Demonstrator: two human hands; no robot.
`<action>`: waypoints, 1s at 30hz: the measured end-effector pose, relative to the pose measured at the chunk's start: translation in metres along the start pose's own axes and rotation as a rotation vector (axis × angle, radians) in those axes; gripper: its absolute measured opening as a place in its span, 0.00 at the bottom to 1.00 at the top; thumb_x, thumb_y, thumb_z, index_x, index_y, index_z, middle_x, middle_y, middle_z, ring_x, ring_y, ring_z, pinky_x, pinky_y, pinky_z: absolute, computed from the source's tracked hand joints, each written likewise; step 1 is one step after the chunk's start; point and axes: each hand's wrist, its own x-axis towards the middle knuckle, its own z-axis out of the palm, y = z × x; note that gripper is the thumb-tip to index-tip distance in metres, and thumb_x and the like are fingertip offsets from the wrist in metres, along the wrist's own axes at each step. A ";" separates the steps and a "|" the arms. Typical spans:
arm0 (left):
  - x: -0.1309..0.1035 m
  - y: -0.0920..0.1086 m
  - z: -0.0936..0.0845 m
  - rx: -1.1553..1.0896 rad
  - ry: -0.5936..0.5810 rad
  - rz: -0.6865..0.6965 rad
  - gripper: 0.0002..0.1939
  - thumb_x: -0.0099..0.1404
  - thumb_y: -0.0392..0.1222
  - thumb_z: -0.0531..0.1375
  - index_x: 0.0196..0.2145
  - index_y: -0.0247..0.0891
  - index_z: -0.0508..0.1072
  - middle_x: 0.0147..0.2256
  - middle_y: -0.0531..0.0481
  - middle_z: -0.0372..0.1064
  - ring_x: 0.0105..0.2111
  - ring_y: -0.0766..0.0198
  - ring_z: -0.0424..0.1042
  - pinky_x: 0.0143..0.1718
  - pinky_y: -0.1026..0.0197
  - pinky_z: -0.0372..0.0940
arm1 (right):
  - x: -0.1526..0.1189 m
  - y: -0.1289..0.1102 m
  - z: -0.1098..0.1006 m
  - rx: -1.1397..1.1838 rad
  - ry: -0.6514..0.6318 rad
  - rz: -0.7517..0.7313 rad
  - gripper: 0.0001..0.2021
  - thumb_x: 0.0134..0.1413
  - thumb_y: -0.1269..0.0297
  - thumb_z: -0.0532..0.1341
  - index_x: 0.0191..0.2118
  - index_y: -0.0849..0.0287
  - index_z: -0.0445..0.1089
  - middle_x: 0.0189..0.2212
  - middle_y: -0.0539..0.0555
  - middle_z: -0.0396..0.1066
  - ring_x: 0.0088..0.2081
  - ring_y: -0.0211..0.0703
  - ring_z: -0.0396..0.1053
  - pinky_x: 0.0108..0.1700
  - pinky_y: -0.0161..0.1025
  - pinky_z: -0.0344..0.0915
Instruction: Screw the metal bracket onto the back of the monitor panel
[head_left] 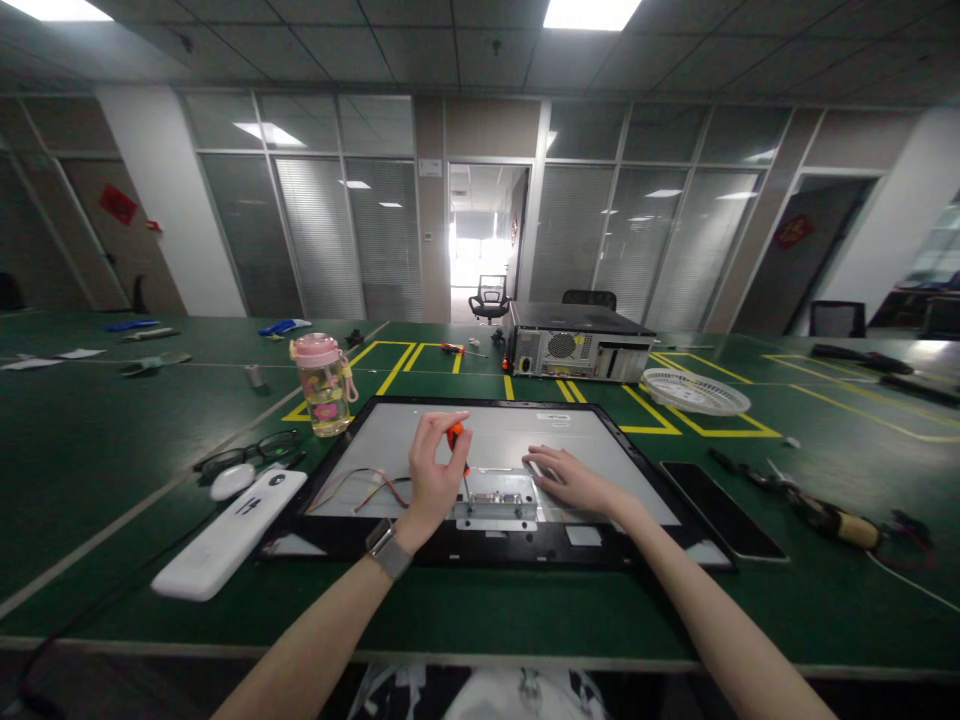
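Note:
A flat monitor panel (615,462) with a black frame lies on the green table in front of me. My left hand (436,468) grips a screwdriver (456,436) by its orange and black handle, its shaft pointing down at a metal bracket (495,512). Connector ports show along that bracket, near the panel's front edge. Flat on the panel, just right of the bracket, rests my right hand (571,480), fingers stretched out and holding nothing. Thin coloured wires (371,484) run over the panel's left part.
Left of the panel are a white power bank (229,535), glasses (251,450) and a pink-lidded bottle (322,385). Behind stands a computer case (581,342), beside a white plastic basket (696,391). A black phone (720,510) and a tool with a yellowish barrel (836,525) lie right.

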 end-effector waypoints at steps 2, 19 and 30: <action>0.001 0.001 0.000 0.023 0.016 0.021 0.07 0.67 0.42 0.60 0.42 0.41 0.75 0.35 0.50 0.65 0.35 0.64 0.67 0.39 0.61 0.64 | 0.000 0.001 0.001 -0.001 0.000 0.002 0.24 0.64 0.58 0.52 0.62 0.59 0.62 0.65 0.65 0.57 0.66 0.55 0.53 0.66 0.59 0.45; -0.003 0.000 0.001 0.036 0.085 0.003 0.08 0.68 0.43 0.58 0.41 0.40 0.74 0.37 0.48 0.65 0.38 0.63 0.67 0.40 0.61 0.65 | 0.000 -0.001 0.000 0.011 0.011 0.001 0.23 0.63 0.59 0.52 0.61 0.59 0.64 0.64 0.65 0.58 0.66 0.55 0.53 0.66 0.59 0.46; -0.002 0.003 0.000 -0.024 0.023 -0.017 0.09 0.68 0.45 0.59 0.40 0.41 0.76 0.37 0.48 0.65 0.38 0.63 0.68 0.41 0.60 0.65 | 0.000 -0.001 0.000 0.000 0.016 0.008 0.23 0.64 0.58 0.52 0.61 0.57 0.63 0.64 0.63 0.58 0.66 0.55 0.53 0.66 0.59 0.45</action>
